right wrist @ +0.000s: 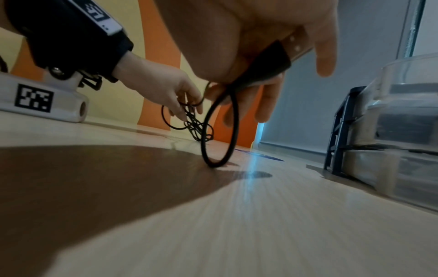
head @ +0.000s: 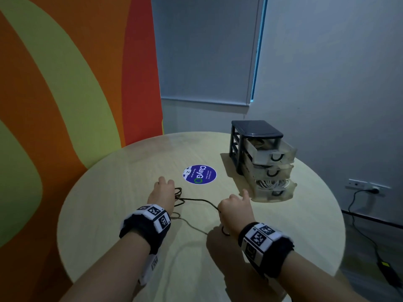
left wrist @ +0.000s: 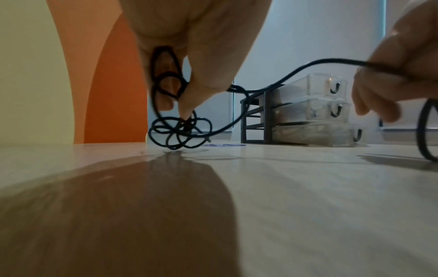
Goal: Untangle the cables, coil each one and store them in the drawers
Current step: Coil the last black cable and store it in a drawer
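Tangle: black cable (left wrist: 180, 131) knots under our left hand (head: 162, 192), fingers pinching its loops.
Run: cable stretches rightward to our right hand (head: 234, 209), gripping a hanging loop.

A round pale wooden worktop (head: 130, 171) carries a blue circular sticker (head: 199, 174), just beyond the fingers. Behind it hang a grey roller blind (head: 205, 51) and an orange-and-green painted wall (head: 65, 83). Far right of the fingers, a wall socket (head: 368, 187) holds a plug with a black cord (head: 357, 227) trailing to the floor.
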{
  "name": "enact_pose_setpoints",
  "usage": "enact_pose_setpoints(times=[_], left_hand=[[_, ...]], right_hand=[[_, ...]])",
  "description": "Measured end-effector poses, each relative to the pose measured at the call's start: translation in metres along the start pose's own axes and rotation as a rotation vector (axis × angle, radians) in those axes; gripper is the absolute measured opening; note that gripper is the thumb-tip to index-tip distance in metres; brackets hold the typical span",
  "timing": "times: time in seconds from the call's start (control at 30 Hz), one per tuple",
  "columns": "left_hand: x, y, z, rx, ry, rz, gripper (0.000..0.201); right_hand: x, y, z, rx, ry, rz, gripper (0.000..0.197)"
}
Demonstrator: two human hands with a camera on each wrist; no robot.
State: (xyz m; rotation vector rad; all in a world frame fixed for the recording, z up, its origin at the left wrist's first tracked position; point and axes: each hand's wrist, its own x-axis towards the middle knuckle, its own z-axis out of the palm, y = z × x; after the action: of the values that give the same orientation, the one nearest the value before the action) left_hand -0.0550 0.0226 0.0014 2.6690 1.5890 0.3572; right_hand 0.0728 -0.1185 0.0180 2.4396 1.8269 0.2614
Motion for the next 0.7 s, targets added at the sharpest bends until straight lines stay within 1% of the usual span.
enact_pose_setpoints(times=[0.03, 0.07, 0.1, 0.17, 0.2, 0.23, 0.27, 0.33, 0.37, 0.4, 0.47, 0.5, 0.53, 0.63, 0.7], left_hand=[[0.001, 0.002, 0.001, -0.051, 0.020, 0.056, 0.036], [0.002, 0.004, 0.002, -0.106, 0.043, 0.122, 0.036], [0.003, 0.008, 0.002, -0.152, 0.060, 0.188, 0.036], [0.002, 0.014, 0.002, -0.220, 0.108, 0.305, 0.029], [0.001, 0.017, 0.002, -0.251, 0.140, 0.352, 0.026], [0.001, 0.021, 0.001, -0.278, 0.160, 0.392, 0.023], [0.000, 0.025, 0.001, -0.299, 0.168, 0.429, 0.022], [-0.002, 0.032, 0.001, -0.335, 0.166, 0.506, 0.022], [-0.003, 0.035, 0.001, -0.354, 0.168, 0.548, 0.024], [-0.003, 0.038, 0.001, -0.377, 0.174, 0.587, 0.026], [-0.005, 0.041, -0.001, -0.423, 0.176, 0.623, 0.030], [-0.007, 0.042, -0.003, -0.440, 0.173, 0.619, 0.032], [-0.008, 0.043, -0.004, -0.450, 0.167, 0.611, 0.033], [-0.012, 0.048, -0.006, -0.468, 0.130, 0.579, 0.033], [-0.011, 0.053, -0.005, -0.493, 0.084, 0.508, 0.036]], right_hand=[[0.001, 0.000, 0.002, 0.014, 0.002, 0.008, 0.022], [0.003, 0.000, 0.005, 0.036, 0.036, 0.030, 0.019], [0.004, -0.001, 0.006, 0.097, 0.085, 0.070, 0.022], [0.008, 0.000, 0.008, 0.169, 0.132, 0.151, 0.039], [0.009, 0.001, 0.010, 0.174, 0.223, 0.176, 0.042], [0.010, 0.002, 0.010, 0.191, 0.300, 0.174, 0.040], [0.010, 0.003, 0.009, 0.220, 0.347, 0.151, 0.043], [0.013, 0.000, 0.018, 0.263, 0.396, 0.063, 0.052], [0.013, -0.002, 0.018, 0.283, 0.402, 0.011, 0.049], [0.013, -0.003, 0.020, 0.339, 0.361, -0.052, 0.042], [0.013, -0.002, 0.019, 0.430, 0.248, -0.105, 0.030], [0.013, -0.001, 0.017, 0.474, 0.176, -0.097, 0.028], [0.012, 0.001, 0.017, 0.500, 0.146, -0.076, 0.026], [0.011, 0.004, 0.015, 0.519, 0.132, 0.004, 0.027], [0.011, 0.008, 0.014, 0.563, 0.150, 0.048, 0.025]])
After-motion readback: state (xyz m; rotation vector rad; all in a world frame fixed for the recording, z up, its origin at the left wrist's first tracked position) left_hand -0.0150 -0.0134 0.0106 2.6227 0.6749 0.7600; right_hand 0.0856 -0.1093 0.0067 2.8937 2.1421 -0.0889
